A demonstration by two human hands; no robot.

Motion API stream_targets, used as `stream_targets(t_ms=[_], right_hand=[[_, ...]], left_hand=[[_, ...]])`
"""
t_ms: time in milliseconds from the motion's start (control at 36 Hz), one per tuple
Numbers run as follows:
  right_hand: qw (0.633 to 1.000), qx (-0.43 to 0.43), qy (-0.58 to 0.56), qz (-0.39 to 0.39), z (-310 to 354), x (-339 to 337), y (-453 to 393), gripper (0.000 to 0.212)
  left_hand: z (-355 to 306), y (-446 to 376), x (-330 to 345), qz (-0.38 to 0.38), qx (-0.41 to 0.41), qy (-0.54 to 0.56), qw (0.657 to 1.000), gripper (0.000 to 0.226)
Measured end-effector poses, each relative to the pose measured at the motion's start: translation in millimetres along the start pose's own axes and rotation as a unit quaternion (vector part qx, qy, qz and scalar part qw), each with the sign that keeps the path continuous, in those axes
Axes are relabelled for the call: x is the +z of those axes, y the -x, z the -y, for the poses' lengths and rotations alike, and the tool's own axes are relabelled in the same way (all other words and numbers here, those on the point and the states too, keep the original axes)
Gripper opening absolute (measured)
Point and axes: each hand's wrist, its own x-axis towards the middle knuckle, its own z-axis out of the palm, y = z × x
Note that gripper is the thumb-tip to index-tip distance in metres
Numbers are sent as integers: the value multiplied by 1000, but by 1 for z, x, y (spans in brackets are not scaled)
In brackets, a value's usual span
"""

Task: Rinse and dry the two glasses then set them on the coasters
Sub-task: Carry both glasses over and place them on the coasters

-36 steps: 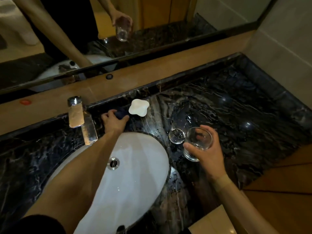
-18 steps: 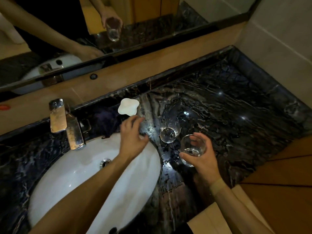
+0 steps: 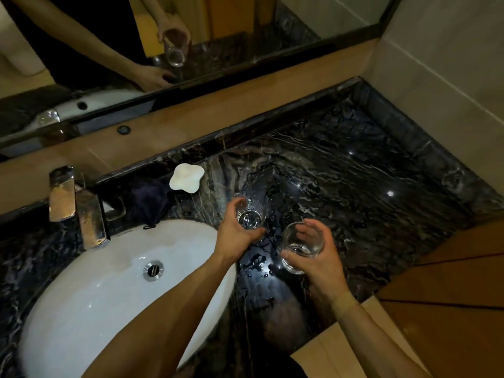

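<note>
1. The right hand (image 3: 316,257) grasps 1 glass (image 3: 301,245) above the wet counter (image 3: 354,192), fingers curled around its wall. A little water seems to lie in its bottom.
2. The left hand (image 3: 236,230) closes around the second glass (image 3: 249,214), which is at counter level just beside the sink (image 3: 90,301). I cannot tell if it is already lifted.
3. Judgement: the task looks early. Both glasses are only taken in hand; rinsing, drying and placing are all left. No water runs from the tap (image 3: 79,205).
4. Farther back, a dark cloth (image 3: 148,203) lies near the tap, probably for drying, and touching it lies 1 white coaster (image 3: 186,178).
5. A second coaster is not visible; perhaps the cloth covers it. The cloth is hard to make out against the dark stone.
</note>
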Motion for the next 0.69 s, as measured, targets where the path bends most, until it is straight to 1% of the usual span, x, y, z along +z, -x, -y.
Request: stream_targets(t_ms=[167,250,333,556,694], right_hand=[[998,-38,19,54,13,-7,-3,78],[993,-66,43,83,23,-7,-5,78],[987,-98,54,114,33,-4,-5,78],[956,-183,100,206,58,26,6,78],[931,-204,109,282,69,58,21,81]], left_hand=[[-6,16,-1,-49,-11,-17,999,83],[-14,33,-7,-75,-27,5,997,81],[-16,51,-15,-108,-25,18,994,84],[-16,121,-56,-200,-6,51,978,76],[-13,172,-91,-254,-13,58,965,78]])
